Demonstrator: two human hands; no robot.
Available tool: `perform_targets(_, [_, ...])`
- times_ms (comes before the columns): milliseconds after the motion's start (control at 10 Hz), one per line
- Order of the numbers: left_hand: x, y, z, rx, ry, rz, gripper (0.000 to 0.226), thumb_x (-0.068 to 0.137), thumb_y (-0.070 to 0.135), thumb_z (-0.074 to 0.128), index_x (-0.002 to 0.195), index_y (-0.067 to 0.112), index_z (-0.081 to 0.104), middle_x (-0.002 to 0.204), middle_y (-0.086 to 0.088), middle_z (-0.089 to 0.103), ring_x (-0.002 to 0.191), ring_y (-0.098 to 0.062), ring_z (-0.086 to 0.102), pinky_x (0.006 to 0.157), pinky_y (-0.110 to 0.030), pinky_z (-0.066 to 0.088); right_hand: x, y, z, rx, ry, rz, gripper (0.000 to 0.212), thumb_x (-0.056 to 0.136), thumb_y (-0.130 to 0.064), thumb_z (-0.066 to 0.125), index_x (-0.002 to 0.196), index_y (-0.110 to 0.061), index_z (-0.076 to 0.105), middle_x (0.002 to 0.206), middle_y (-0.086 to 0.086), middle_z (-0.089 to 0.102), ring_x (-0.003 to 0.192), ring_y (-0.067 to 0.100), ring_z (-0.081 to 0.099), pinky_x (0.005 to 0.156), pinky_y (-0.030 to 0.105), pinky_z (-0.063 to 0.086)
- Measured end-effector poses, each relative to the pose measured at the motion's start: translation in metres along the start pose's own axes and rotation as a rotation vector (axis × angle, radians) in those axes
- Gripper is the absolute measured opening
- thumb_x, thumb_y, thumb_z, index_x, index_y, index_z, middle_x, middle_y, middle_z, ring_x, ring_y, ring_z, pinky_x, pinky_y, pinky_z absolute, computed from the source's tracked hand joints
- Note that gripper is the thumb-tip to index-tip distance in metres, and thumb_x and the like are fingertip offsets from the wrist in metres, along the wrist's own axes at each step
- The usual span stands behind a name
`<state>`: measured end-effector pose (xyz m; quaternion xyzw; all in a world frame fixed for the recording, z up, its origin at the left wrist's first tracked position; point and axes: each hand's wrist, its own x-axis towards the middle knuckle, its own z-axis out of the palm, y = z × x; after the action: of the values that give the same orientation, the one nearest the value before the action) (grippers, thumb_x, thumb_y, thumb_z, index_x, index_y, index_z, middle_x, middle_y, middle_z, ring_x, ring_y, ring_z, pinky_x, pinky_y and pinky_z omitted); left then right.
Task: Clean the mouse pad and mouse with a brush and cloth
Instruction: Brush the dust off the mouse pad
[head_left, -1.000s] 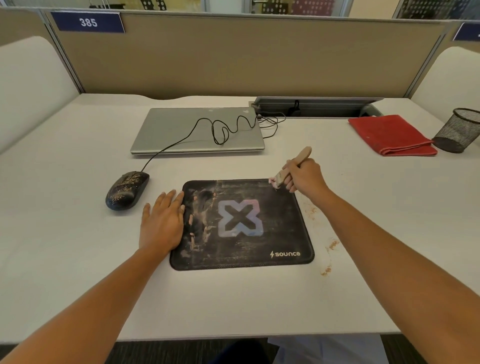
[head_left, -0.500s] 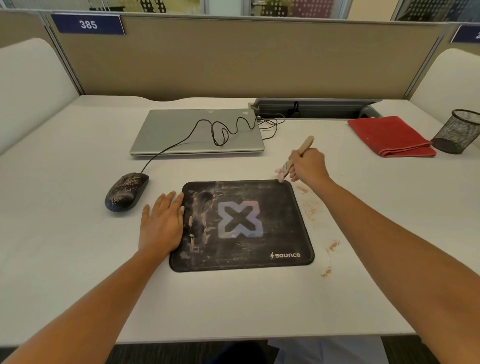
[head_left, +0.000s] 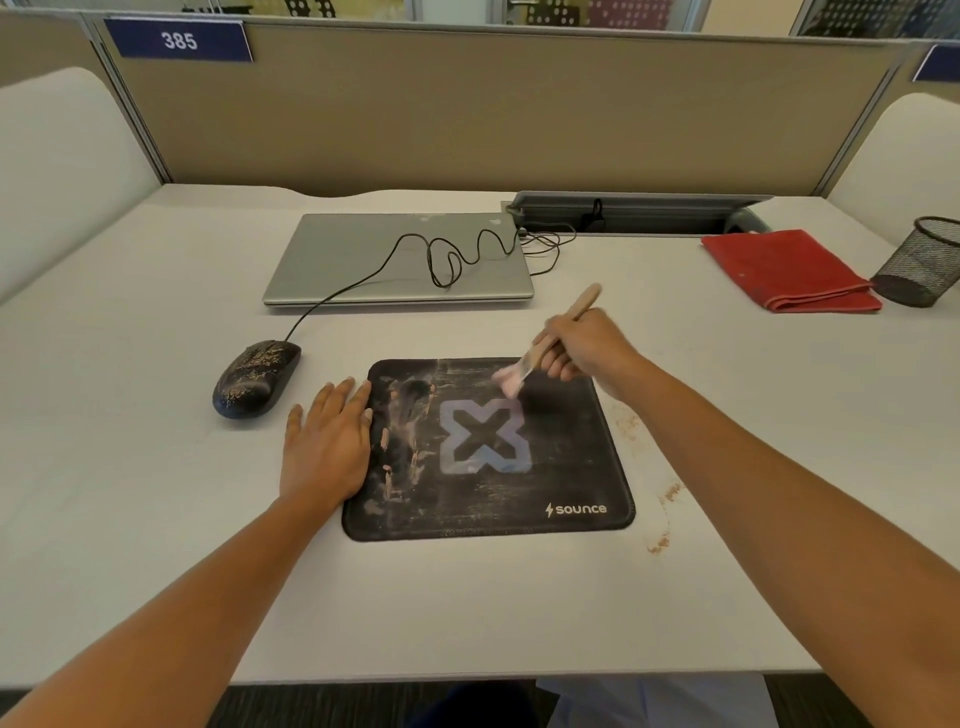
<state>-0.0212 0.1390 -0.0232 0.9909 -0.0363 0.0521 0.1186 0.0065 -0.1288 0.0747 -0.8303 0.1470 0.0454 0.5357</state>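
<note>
The black mouse pad (head_left: 571, 457), marked "sounce" at its near right corner, lies on the desk (head_left: 156, 467) by the near edge. The left hand (head_left: 327, 441) presses flat, fingers straight, on the pad's left edge. The right hand (head_left: 582, 345) curls round a wooden brush (head_left: 530, 361), its bristles touching the pad's far part. The speckled mouse (head_left: 254, 376) sits left of the pad, and the red cloth (head_left: 789, 270) lies toward the far right corner. A sign (head_left: 179, 40) reads "385".

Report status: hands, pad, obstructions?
Left hand flat at left edge of pad. Right hand grips brush, bristles over pad's upper middle. Pad's left side streaked; mouse dusty, beside it. Nothing in brush's path.
</note>
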Motion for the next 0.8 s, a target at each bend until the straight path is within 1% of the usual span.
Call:
perform_targets(100, [0.000, 0.001, 0.000, -0.004, 0.002, 0.000, 0.046, 0.100, 0.030, 0.021, 0.145, 0.023, 0.023, 0.153, 0.000, 0.023, 0.142, -0.018, 0.014, 0.115, -0.044, 0.008, 0.015, 0.005, -0.014, -0.078, 0.291, -0.068, 0.034, 0.098, -0.025, 0.041, 0.102, 0.002, 0.061, 0.078, 0.011, 0.061, 0.052, 0.012, 0.053, 0.052, 0.018, 0.047])
perform_targets(200, [-0.001, 0.001, 0.000, -0.001, 0.004, -0.001, 0.046, 0.100, 0.030, 0.021, 0.145, 0.023, 0.024, 0.153, 0.000, 0.024, 0.142, -0.018, 0.014, 0.115, -0.044, 0.008, 0.018, 0.014, -0.006, -0.214, 0.303, -0.114, 0.035, 0.097, -0.026, 0.042, 0.100, 0.003, 0.061, 0.086, 0.015, 0.062, 0.054, 0.011, 0.053, 0.055, 0.019, 0.046])
perform_targets(300, [-0.001, 0.001, -0.001, -0.011, 0.014, 0.000, 0.046, 0.100, 0.029, 0.022, 0.145, 0.023, 0.025, 0.152, -0.001, 0.025, 0.142, -0.018, 0.015, 0.115, -0.044, 0.009, 0.014, 0.014, 0.007, -0.210, 0.205, -0.109, 0.035, 0.098, -0.027, 0.041, 0.099, 0.001, 0.061, 0.079, 0.010, 0.060, 0.053, 0.010, 0.052, 0.049, 0.016, 0.044])
perform_targets(400, [-0.001, 0.002, -0.001, -0.015, 0.018, 0.003, 0.046, 0.100, 0.029, 0.022, 0.145, 0.023, 0.026, 0.152, -0.001, 0.026, 0.142, -0.018, 0.016, 0.115, -0.044, 0.009, 0.004, 0.011, 0.019, -0.182, 0.054, -0.069, 0.033, 0.098, -0.026, 0.040, 0.098, -0.002, 0.062, 0.065, 0.003, 0.057, 0.046, 0.008, 0.051, 0.037, 0.009, 0.039])
perform_targets(500, [-0.002, 0.002, -0.001, -0.019, 0.012, 0.002, 0.046, 0.100, 0.030, 0.022, 0.145, 0.023, 0.025, 0.152, -0.001, 0.025, 0.142, -0.018, 0.015, 0.115, -0.044, 0.008, -0.009, 0.008, 0.026, -0.186, -0.188, -0.054, 0.034, 0.099, -0.023, 0.038, 0.095, 0.000, 0.063, 0.062, 0.005, 0.059, 0.042, 0.008, 0.050, 0.037, 0.011, 0.038])
perform_targets(600, [-0.002, 0.001, -0.001, -0.017, 0.007, 0.003, 0.046, 0.100, 0.030, 0.022, 0.145, 0.023, 0.024, 0.153, 0.000, 0.024, 0.142, -0.018, 0.015, 0.115, -0.044, 0.008, -0.007, 0.001, 0.016, -0.100, -0.176, -0.050, 0.035, 0.098, -0.021, 0.039, 0.096, 0.003, 0.064, 0.061, 0.006, 0.059, 0.038, 0.005, 0.050, 0.036, 0.011, 0.038])
perform_targets(700, [-0.001, 0.001, -0.001, -0.016, 0.006, 0.000, 0.046, 0.100, 0.031, 0.021, 0.145, 0.024, 0.024, 0.153, 0.000, 0.024, 0.142, -0.018, 0.014, 0.116, -0.043, 0.007, 0.008, -0.001, 0.000, -0.035, 0.176, -0.068, 0.035, 0.098, -0.026, 0.039, 0.100, 0.001, 0.062, 0.071, 0.008, 0.059, 0.048, 0.009, 0.051, 0.040, 0.011, 0.040])
perform_targets(800, [-0.002, 0.001, -0.001, -0.020, 0.009, 0.000, 0.046, 0.100, 0.031, 0.021, 0.145, 0.024, 0.024, 0.153, 0.000, 0.024, 0.142, -0.018, 0.014, 0.115, -0.043, 0.007, 0.018, 0.006, 0.001, -0.151, 0.351, -0.104, 0.036, 0.098, -0.028, 0.039, 0.102, 0.001, 0.061, 0.087, 0.013, 0.061, 0.055, 0.010, 0.052, 0.053, 0.015, 0.043])
